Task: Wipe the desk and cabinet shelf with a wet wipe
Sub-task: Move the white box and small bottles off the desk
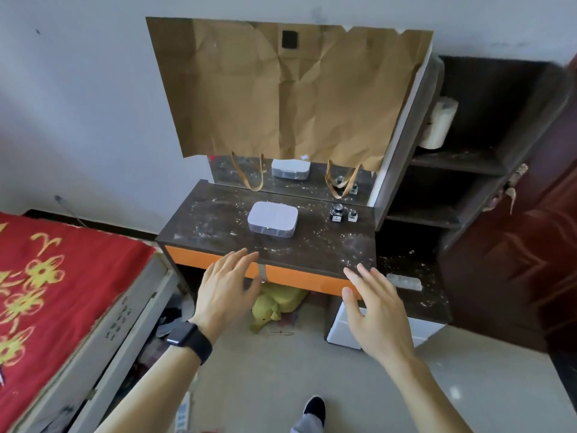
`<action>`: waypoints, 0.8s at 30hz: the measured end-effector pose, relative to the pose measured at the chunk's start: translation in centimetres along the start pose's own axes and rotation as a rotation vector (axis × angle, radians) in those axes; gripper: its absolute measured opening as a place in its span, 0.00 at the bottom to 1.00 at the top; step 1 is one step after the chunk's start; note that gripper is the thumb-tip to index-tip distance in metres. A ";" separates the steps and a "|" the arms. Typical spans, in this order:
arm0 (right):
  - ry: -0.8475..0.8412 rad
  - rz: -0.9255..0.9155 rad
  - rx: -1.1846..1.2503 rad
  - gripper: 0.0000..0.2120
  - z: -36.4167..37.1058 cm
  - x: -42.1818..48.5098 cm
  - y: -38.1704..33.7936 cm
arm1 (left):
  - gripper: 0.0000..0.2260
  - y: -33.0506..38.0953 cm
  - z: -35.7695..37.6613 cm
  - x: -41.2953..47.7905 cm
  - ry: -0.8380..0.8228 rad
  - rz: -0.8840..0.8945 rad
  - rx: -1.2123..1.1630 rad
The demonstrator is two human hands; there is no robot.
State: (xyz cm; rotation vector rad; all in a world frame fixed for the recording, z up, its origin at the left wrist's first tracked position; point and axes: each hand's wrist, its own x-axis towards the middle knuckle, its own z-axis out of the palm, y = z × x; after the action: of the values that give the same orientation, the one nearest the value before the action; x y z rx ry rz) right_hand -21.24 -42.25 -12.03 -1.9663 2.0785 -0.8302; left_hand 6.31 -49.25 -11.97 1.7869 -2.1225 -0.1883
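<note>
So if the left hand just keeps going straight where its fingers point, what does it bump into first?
Probably the white box on the desk. The left hand points up over the desk's front edge toward it, though depth is hard to judge.

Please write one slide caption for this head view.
Both empty hands reach toward dusty dark desk holding white plastic box.

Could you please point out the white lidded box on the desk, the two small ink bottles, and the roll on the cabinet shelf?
White lidded box (273, 217): head view, centre of its lid.
Ink bottles (337, 212): head view, body of the left bottle.
Roll (438, 123): head view, middle of its side.
</note>
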 end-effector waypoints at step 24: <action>-0.449 0.246 0.013 0.24 17.3 25.1 1.6 | 0.25 -10.3 12.2 28.0 -0.407 -0.350 -0.340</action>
State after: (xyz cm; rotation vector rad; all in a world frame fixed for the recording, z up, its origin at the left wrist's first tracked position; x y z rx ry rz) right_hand -17.45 -71.20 -20.86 -1.6515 1.9742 -0.3153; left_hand 7.72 -80.04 -21.47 2.0126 -1.8447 -1.0140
